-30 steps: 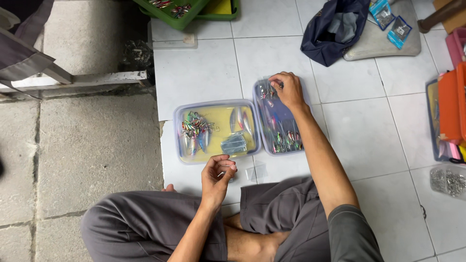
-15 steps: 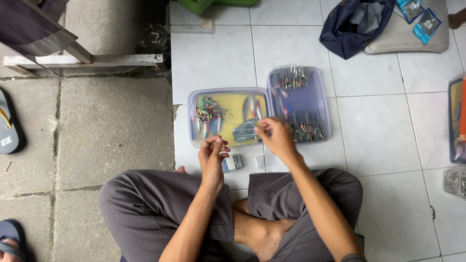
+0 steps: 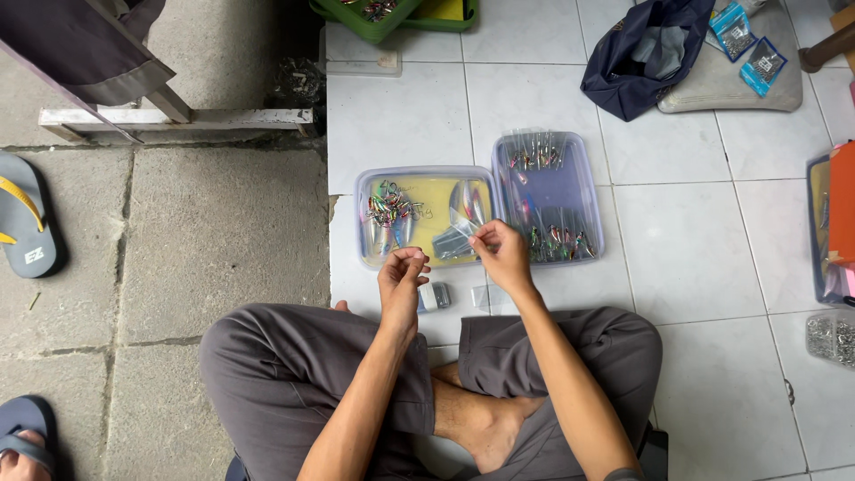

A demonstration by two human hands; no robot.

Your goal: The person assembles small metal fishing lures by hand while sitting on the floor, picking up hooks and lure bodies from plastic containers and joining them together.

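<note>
Seated cross-legged on glossy white floor tiles, grey trousers, bare feet. Landmark: the clear plastic tray with the yellow bottom, rectangular, rounded corners, lying flat just ahead of the knees.

Inside that tray: a tangled heap of small multicoloured metallic lures at its left end, shiny and spiky; clear small plastic sleeves toward its right end, thin and creased.

Touching the tray's right side: a second clear rectangular tray with a purple-tinted bottom, set lengthwise away from the person, with small coloured pieces at its far and near ends.

Right hand hovers over the yellow tray's near right corner, wrist bent, grip pinching the edge of a clear sleeve between thumb and fingertips.

Left hand sits just below the tray's near edge, fingers curled inward, grip pressed together at the tips on something too small to make out.

Just below the tray, between the hands: a small grey-and-white block on the tile. Left of the tray: rough grey concrete slabs.
</note>
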